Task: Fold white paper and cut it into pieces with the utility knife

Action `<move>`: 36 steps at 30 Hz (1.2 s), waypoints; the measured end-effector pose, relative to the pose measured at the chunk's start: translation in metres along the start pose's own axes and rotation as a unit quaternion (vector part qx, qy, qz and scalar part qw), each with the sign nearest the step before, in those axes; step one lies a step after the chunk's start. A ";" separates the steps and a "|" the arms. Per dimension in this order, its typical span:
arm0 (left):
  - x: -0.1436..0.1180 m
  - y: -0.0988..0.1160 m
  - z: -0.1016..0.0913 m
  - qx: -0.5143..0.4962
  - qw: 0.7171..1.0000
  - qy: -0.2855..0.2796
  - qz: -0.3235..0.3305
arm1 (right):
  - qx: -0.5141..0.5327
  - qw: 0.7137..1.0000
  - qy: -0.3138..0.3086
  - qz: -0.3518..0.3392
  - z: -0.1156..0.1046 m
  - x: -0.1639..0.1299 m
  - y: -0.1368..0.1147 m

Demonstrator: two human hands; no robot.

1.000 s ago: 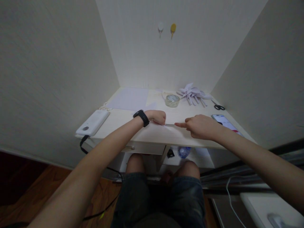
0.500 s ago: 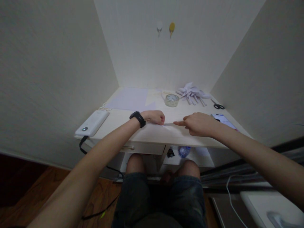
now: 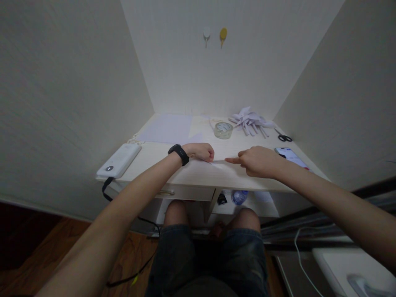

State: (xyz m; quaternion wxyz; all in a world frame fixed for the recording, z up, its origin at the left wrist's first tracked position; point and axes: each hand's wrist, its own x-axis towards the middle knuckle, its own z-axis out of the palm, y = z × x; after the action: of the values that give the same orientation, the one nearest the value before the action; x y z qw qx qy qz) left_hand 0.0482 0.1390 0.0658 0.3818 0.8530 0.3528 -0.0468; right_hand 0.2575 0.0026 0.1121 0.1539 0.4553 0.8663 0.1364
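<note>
A white sheet of paper (image 3: 220, 164) lies flat on the pale desk (image 3: 198, 175) in front of me. My left hand (image 3: 201, 151), with a black band on its wrist, is curled in a fist and rests on the paper's left part. My right hand (image 3: 256, 161) sits on the paper's right side, its index finger stretched out to the left and pressing on the sheet. The two hands are a short gap apart. Whether either hand pinches the paper is hidden.
A white power bank (image 3: 119, 160) with a black cable lies at the desk's left edge. A pale sheet (image 3: 167, 128), a tape roll (image 3: 223, 130), a heap of folded paper pieces (image 3: 251, 121), scissors (image 3: 283, 136) and a phone (image 3: 291, 155) lie further back and right. Walls close in on both sides.
Both hands have stayed almost in place on the paper; the view has drifted slightly, and the left hand sits a little further left.
</note>
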 end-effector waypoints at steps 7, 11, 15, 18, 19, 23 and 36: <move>-0.001 0.000 0.000 -0.014 1.000 -0.002 0.000 | -0.003 1.000 0.000 -0.005 0.002 -0.001 0.000; -0.001 -0.001 0.000 -0.021 1.000 0.000 0.002 | 0.002 1.000 0.001 -0.005 0.003 -0.001 0.000; -0.002 -0.002 0.000 -0.033 0.999 -0.002 0.004 | 0.001 1.000 0.005 -0.004 0.004 0.000 0.001; -0.002 -0.001 -0.001 -0.041 0.999 -0.006 0.005 | 0.000 1.000 0.006 -0.005 0.006 0.000 0.001; -0.002 -0.001 -0.001 -0.043 0.999 -0.009 0.006 | 0.000 1.000 0.006 -0.006 0.006 0.000 0.001; -0.003 -0.001 -0.002 -0.052 0.999 -0.011 0.011 | -0.002 1.000 0.000 -0.008 0.006 -0.001 0.001; -0.005 -0.002 -0.003 -0.003 1.000 0.022 0.003 | -0.020 0.998 0.027 0.058 0.007 -0.012 -0.005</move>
State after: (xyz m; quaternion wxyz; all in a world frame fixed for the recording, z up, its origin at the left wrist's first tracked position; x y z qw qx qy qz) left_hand 0.0422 0.1394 0.0686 0.3765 0.8538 0.3585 -0.0255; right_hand 0.2633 -0.0096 0.1054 0.1314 0.4973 0.8395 0.1750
